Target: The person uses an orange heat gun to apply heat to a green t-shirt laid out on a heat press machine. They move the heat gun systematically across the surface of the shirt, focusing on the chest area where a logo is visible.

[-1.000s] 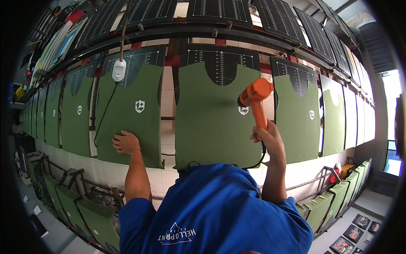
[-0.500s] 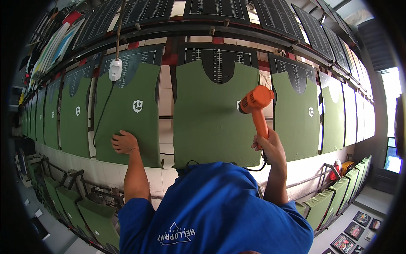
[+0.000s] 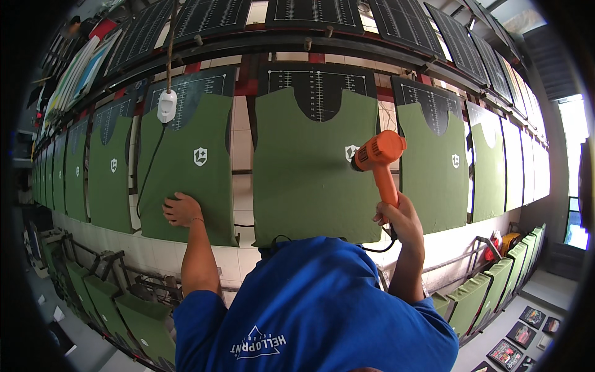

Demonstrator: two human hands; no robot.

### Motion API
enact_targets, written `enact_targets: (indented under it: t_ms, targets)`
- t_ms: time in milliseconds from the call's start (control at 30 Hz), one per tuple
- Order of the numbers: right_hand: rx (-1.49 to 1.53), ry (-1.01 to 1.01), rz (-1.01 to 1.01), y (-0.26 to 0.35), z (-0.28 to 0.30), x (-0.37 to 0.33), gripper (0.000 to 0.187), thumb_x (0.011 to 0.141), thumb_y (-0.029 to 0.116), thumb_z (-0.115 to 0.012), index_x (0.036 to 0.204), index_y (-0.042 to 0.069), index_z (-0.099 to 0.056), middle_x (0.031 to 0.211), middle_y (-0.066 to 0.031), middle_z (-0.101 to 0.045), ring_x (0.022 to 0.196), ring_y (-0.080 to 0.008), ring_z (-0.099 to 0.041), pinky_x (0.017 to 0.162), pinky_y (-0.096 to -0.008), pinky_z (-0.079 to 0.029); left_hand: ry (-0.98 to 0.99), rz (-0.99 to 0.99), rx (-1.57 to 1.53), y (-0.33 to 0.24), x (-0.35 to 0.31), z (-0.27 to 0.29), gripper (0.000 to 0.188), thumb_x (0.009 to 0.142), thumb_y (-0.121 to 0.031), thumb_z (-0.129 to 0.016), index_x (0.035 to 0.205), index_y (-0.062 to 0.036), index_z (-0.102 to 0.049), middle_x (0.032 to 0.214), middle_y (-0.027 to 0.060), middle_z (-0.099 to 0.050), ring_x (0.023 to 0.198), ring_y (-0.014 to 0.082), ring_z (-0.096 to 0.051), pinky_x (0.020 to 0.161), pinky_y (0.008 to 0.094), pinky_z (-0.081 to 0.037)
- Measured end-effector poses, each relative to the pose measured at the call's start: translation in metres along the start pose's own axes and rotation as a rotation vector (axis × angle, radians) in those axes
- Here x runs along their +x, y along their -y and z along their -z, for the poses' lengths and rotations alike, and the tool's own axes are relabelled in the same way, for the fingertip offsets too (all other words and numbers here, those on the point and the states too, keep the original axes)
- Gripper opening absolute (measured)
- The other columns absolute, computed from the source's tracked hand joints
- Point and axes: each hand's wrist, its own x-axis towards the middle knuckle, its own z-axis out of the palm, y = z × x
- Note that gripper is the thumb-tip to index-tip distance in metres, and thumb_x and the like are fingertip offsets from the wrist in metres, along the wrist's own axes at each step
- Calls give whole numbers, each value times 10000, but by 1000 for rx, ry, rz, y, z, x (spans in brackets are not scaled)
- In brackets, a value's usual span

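Observation:
My right hand (image 3: 401,218) grips the handle of an orange heat gun (image 3: 385,155). Its dark nozzle points left, close to the white shield print (image 3: 351,152) on the middle green shirt piece (image 3: 297,180) and partly covering it from view. A black cord (image 3: 379,250) runs from the handle down toward my waist. On the neighbouring green shirt piece (image 3: 186,183) to the left, my left hand (image 3: 183,209) rests flat with its fingers apart, below another white shield print (image 3: 200,157). Both pieces lie spread on black boards with white ruled markings (image 3: 319,80).
A white power connector (image 3: 167,106) hangs over the left board, its black cable (image 3: 150,164) trailing down. More green pieces (image 3: 437,177) lie along the row on either side. Across a metal rail (image 3: 273,44) stand bare marked boards (image 3: 316,13). Behind me are other green-covered boards (image 3: 468,301).
The heat gun and my right hand have shifted slightly right and down, uncovering more of the middle shield print. My left hand stays on the left piece.

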Motion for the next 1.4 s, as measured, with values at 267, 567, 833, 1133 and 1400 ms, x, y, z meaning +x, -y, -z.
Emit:
enact_targets:
  t_ms: [267, 567, 833, 1133, 1400]
  targets:
    - [18, 9, -47, 2, 6, -3, 290, 851, 140, -599, 1037, -74, -540, 748, -66, -587, 641, -139, -627, 589, -260, -496, 5, 5, -7, 1, 1, -1, 525, 997, -449, -417, 1388, -99, -443, 1461, 141, -414, 1352, 331, -386, 1074, 516, -329]
    - [-35, -32, -24, -1, -2, -7, 311, 842, 140, -597, 1051, -83, -542, 739, -63, -584, 640, -142, -627, 590, -264, -497, -5, -2, -5, 0, 0, -1, 526, 991, -446, -427, 1382, -94, -447, 1459, 148, -419, 1353, 334, -388, 1073, 519, -335]
    - [5, 17, -51, 7, 0, -1, 314, 831, 105, -585, 1079, -82, -533, 740, -62, -583, 642, -138, -623, 592, -264, -499, -13, -4, 0, 3, 0, -6, 528, 995, -445, -422, 1388, -94, -442, 1459, 145, -421, 1351, 337, -390, 1066, 520, -338]
    - [-11, 30, -6, 5, -5, 9, 321, 833, 122, -590, 1081, -75, -540, 745, -59, -591, 641, -136, -626, 590, -258, -501, 13, -5, -8, 0, 0, 0, 526, 1003, -444, -402, 1396, -96, -434, 1471, 145, -408, 1359, 333, -380, 1075, 519, -328]
    - [-38, 21, 31, 10, -12, 19, 312, 837, 149, -604, 1056, -66, -547, 739, -57, -590, 637, -134, -618, 591, -256, -495, 12, -5, -4, 0, 0, 0, 524, 1003, -443, -407, 1394, -94, -432, 1466, 152, -409, 1358, 334, -378, 1071, 521, -333]
